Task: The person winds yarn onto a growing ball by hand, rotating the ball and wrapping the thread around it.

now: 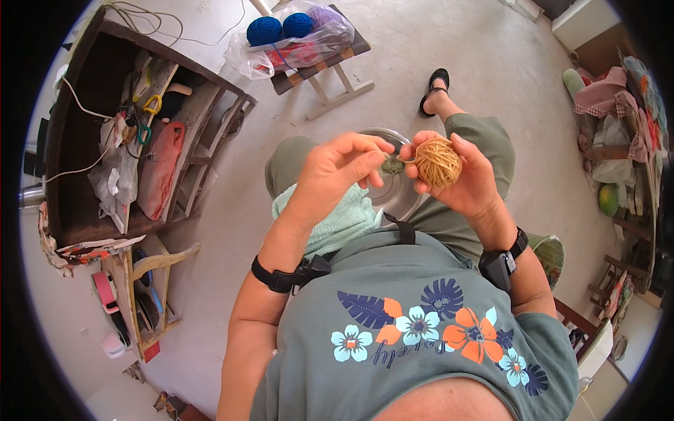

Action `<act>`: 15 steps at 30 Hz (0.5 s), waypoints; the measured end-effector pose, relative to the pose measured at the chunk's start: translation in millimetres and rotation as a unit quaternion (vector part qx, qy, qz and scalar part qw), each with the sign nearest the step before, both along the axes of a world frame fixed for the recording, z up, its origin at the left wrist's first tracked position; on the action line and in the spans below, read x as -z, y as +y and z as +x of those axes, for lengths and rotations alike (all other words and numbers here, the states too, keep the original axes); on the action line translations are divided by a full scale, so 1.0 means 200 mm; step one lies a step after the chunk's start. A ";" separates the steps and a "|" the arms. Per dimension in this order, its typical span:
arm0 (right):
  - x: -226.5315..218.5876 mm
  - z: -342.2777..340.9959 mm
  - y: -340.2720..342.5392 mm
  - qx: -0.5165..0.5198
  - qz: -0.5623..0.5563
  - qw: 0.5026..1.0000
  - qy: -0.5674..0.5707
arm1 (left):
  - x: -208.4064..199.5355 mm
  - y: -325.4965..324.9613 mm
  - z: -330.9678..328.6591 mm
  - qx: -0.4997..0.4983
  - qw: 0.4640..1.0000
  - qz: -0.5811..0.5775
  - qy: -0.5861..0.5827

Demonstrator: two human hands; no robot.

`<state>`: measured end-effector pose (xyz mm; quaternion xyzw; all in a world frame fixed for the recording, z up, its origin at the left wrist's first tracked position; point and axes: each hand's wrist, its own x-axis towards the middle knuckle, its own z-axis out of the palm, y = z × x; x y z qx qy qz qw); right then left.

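Note:
My right hand [472, 184] is wrapped round a ball of yellow yarn [439, 163], its thumb along the right side and fingers behind and left of it. To its left, at the same height, my left hand [342, 167] is closed in a pinch. A thin piece of yarn appears to run from its fingertips toward the ball. Below and between both hands is a round metal basin [401, 198], with a small greenish clump [392, 166] showing in it. A mint-green towel [337, 223] lies over my left thigh, under the left wrist.
A small stool [340, 70] ahead carries a plastic bag with blue yarn balls [265, 31]. On the left stands a dark wooden cabinet [76, 217] with scissors and bags. Shelves with cloths [607, 95] line the right side.

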<state>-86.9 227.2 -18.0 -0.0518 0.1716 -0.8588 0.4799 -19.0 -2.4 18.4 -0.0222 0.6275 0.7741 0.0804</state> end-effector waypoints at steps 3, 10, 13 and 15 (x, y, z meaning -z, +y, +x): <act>0.01 0.03 -0.02 0.008 -0.008 1.000 0.009 | 0.03 0.03 0.01 0.017 1.000 0.013 0.008; 0.03 0.08 -0.05 0.057 0.025 0.997 0.049 | 0.02 0.03 0.05 0.036 0.997 -0.003 0.066; 0.04 0.09 -0.06 0.061 -0.015 0.998 0.005 | 0.02 0.04 0.06 0.040 0.996 0.012 0.074; 0.05 0.08 -0.06 0.055 -0.013 0.998 -0.021 | 0.03 0.05 0.07 0.036 0.995 0.001 0.089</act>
